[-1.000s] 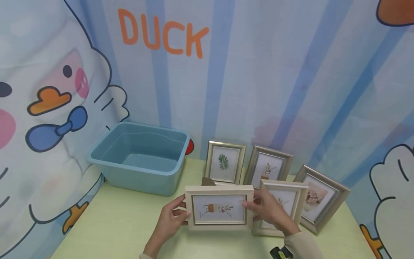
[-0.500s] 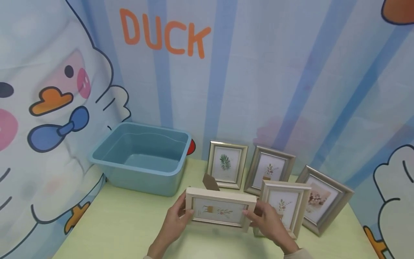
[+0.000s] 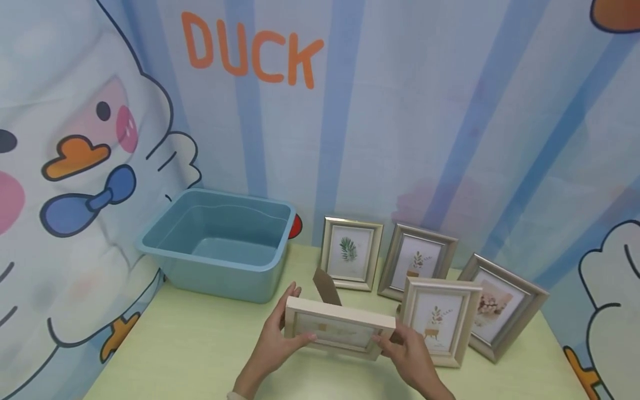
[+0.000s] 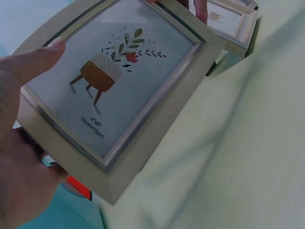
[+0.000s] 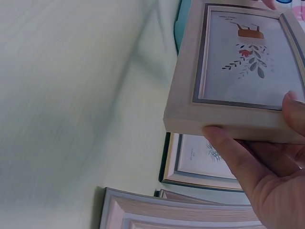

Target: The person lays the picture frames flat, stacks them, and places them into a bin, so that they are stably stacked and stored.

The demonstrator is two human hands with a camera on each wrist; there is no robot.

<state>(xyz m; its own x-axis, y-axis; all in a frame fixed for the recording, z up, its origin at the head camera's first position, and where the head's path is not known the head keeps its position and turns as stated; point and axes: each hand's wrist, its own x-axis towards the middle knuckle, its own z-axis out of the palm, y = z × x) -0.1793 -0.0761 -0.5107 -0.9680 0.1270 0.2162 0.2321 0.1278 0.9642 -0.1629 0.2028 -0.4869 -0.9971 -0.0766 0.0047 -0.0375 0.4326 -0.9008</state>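
A cream picture frame (image 3: 342,307) is held sideways above the table, its glass face tipped upward. Its picture (image 4: 107,71) shows a potted plant on a legged stand. My left hand (image 3: 272,344) grips one short end, thumb over the front border and fingers behind. At the opposite end my right hand (image 3: 414,358) pinches the frame, with the thumb on the front and a finger along the edge (image 5: 228,125). Behind the held frame a brown easel leg (image 3: 327,288) sticks out. Just right of my right hand stands another cream frame (image 3: 442,319) with a similar print.
A blue-green plastic tub (image 3: 220,280) stands at the back left. Toward the back right are a leaf-print frame (image 3: 350,253), a plant-print frame (image 3: 417,258) and a tilted flower-photo frame (image 3: 500,308). A duck-patterned curtain (image 3: 400,111) hangs behind the pale green table (image 3: 200,344).
The held frame has tipped back, so its face now points more upward. More of the brown easel leg shows behind it. Both hands keep their hold.
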